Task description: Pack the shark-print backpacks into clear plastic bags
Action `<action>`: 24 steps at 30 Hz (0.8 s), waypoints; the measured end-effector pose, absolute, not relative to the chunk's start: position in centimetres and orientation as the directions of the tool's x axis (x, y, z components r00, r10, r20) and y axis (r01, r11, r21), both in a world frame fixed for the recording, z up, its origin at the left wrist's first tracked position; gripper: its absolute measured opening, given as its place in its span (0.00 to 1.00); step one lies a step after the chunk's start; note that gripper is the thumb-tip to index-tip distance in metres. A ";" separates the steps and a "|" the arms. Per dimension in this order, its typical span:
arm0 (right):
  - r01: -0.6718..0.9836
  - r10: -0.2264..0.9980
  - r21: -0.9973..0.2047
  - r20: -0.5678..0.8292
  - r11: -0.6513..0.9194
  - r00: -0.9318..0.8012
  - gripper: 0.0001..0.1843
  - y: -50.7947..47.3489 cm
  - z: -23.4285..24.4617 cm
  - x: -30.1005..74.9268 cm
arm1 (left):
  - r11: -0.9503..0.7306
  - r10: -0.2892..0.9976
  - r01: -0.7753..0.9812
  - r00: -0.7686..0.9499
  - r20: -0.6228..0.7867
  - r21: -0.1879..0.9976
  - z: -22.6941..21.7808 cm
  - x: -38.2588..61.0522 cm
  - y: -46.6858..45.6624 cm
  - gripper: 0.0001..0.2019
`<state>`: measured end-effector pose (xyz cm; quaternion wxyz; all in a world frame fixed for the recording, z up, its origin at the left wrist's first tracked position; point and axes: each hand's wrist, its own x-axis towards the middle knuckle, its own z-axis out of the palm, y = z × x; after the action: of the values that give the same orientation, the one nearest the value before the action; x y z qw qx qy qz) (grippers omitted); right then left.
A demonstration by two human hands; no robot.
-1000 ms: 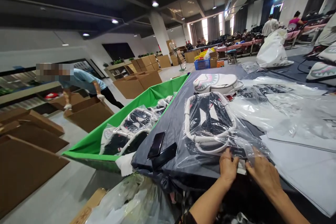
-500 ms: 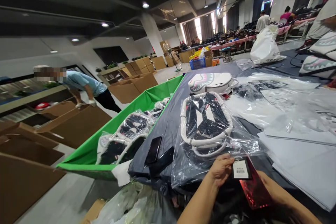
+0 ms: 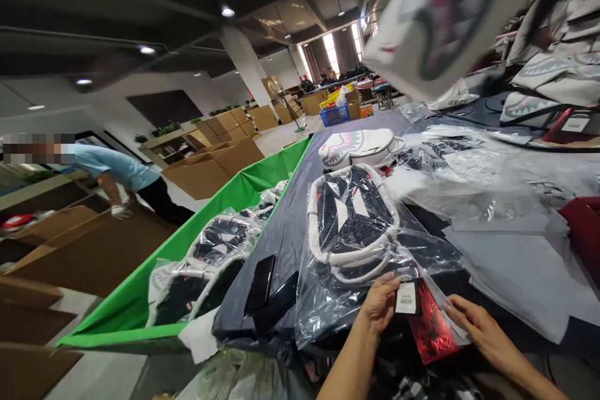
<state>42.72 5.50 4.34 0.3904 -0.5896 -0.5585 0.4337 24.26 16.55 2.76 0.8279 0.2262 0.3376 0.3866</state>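
A black-and-white backpack (image 3: 354, 215) lies inside a clear plastic bag (image 3: 323, 319) on the dark table cover, straps upward. At the bag's near end, my left hand (image 3: 380, 305) is closed in a pinch at a black hang tag (image 3: 405, 297) with a white barcode label. Beside that tag hangs a shiny red tag (image 3: 432, 331). My right hand (image 3: 475, 325) has its fingertips closed at the clear plastic edge just right of the red tag. Behind the bagged backpack lies a white backpack (image 3: 356, 147) with a shark-mouth print.
Left of the table, a green bin (image 3: 112, 309) holds several bagged backpacks. Two black phones (image 3: 261, 281) lie near the table's left edge. White sheets (image 3: 510, 269) and plastic bags cover the right. A blurred white backpack (image 3: 435, 25) hangs in the air above. A person in blue bends over cartons (image 3: 100, 244).
My right hand has come out from behind the red tag to the plastic edge at its right. A white backpack has swung into view at upper right. The camera view has shifted right.
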 end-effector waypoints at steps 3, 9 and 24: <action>0.063 0.963 -0.976 -0.214 -0.207 -0.164 0.39 5.8 3.9 41.8 | 0.619 0.773 -0.464 0.500 -0.390 0.633 2.6 25.1 16.9 0.22; 0.127 0.967 -0.968 -0.231 -0.217 -0.111 0.33 5.5 4.8 43.1 | 0.597 0.799 -0.488 0.437 -0.414 0.637 1.5 24.7 17.0 0.21; 0.645 0.912 -0.756 0.338 0.114 0.234 0.17 3.8 3.1 44.4 | 0.607 0.795 -0.458 0.332 -0.508 0.650 0.6 22.9 17.2 0.20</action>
<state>44.45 3.80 3.09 0.4436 -0.6483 -0.6003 0.1504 22.94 17.22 0.63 0.7912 0.2001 0.4210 0.3958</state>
